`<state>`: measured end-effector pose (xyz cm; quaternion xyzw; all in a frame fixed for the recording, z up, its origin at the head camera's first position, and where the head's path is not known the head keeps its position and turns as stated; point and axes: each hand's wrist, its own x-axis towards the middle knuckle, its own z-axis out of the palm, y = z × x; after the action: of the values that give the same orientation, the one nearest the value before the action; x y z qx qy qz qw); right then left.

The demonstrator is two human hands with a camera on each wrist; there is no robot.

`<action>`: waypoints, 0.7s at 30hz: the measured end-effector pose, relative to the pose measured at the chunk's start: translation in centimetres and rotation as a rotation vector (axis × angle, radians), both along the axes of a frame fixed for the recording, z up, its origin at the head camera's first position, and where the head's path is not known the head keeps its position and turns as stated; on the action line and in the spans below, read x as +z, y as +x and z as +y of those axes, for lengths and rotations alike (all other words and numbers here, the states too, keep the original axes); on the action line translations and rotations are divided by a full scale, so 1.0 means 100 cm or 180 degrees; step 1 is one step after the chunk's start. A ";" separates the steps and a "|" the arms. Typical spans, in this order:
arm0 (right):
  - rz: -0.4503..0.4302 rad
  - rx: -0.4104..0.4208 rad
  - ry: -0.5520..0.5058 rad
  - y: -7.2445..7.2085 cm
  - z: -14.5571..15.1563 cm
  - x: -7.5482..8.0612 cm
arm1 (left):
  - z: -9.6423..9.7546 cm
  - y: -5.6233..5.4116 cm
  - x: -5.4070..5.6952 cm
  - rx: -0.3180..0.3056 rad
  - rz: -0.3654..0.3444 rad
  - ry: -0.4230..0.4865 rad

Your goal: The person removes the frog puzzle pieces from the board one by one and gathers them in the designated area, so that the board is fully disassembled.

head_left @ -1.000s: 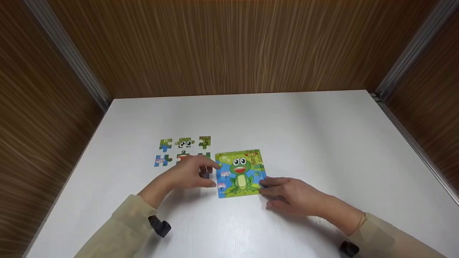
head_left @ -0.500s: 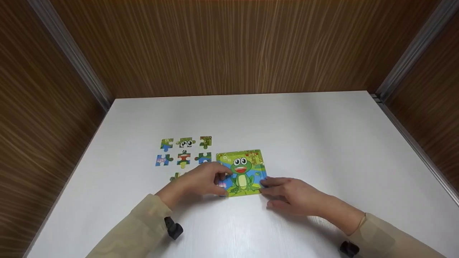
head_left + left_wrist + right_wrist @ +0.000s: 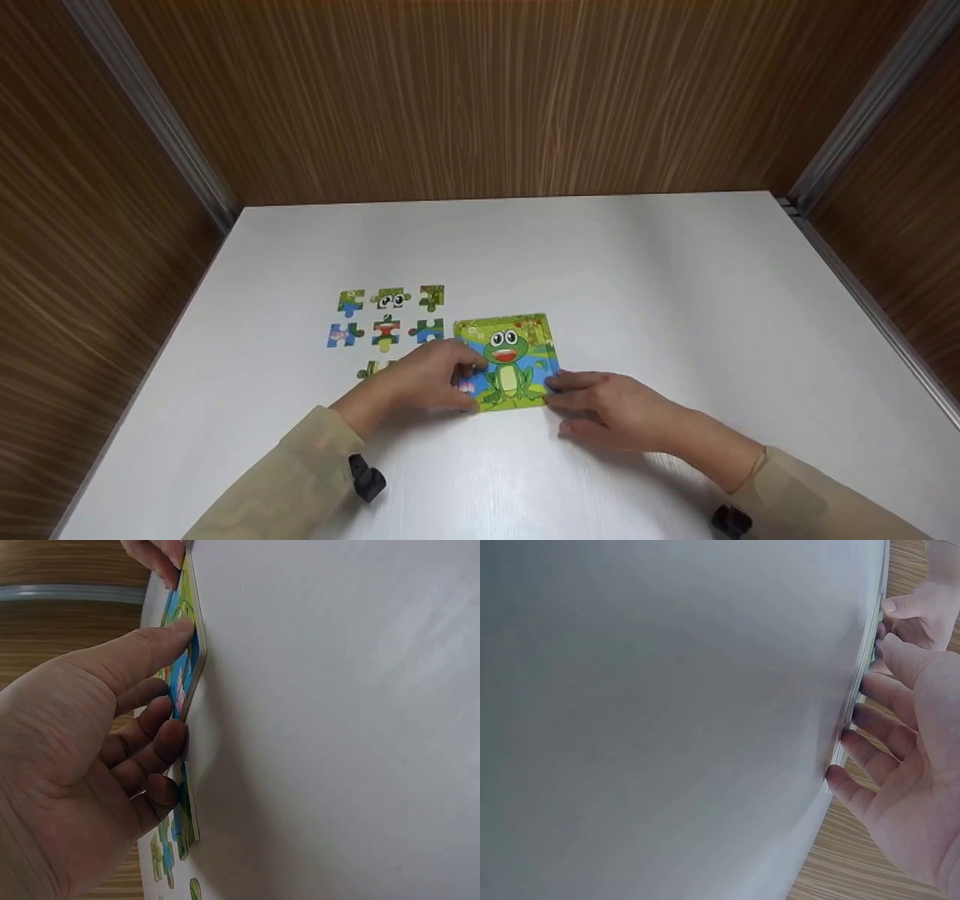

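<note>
A square frog-picture puzzle board point(image 3: 507, 375) lies flat on the white table, its left part covered by my left hand point(image 3: 429, 379). In the left wrist view, that hand's thumb point(image 3: 150, 652) rests on the board near its lower edge, with the other fingers loosely bent at its left side. My right hand point(image 3: 622, 409) touches the board's right edge with relaxed, nearly straight fingers. In the right wrist view, the fingertips point(image 3: 838, 778) line up along that edge. Loose frog puzzle pieces point(image 3: 387, 330) lie in rows left of the board; the lowest row is partly hidden behind my left hand.
The white table point(image 3: 637, 262) is enclosed by a wood-grain back panel point(image 3: 480, 97) and side panels with metal strips at the corners. Black wrist mounts point(image 3: 366, 478) sit on both sleeves.
My left hand has moved right and slightly down, onto the board's left part, uncovering several puzzle pieces. The right hand stays at the board's right edge.
</note>
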<state>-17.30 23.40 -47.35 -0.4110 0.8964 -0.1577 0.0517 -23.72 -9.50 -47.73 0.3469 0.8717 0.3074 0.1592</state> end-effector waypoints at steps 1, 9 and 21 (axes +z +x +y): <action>0.0009 0.0006 -0.0010 0.000 0.000 0.000 | 0.000 0.000 0.000 0.0007 0.0018 -0.0010; 0.0030 0.0030 -0.0002 0.000 0.000 0.000 | 0.002 -0.001 -0.002 0.0017 0.0108 -0.0088; -0.0034 -0.0018 0.0025 0.000 0.000 0.000 | 0.003 0.000 -0.002 0.0023 0.0124 -0.0046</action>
<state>-17.26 23.45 -47.34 -0.4074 0.8979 -0.1565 0.0577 -23.73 -9.18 -47.89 0.3485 0.8781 0.2948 0.1435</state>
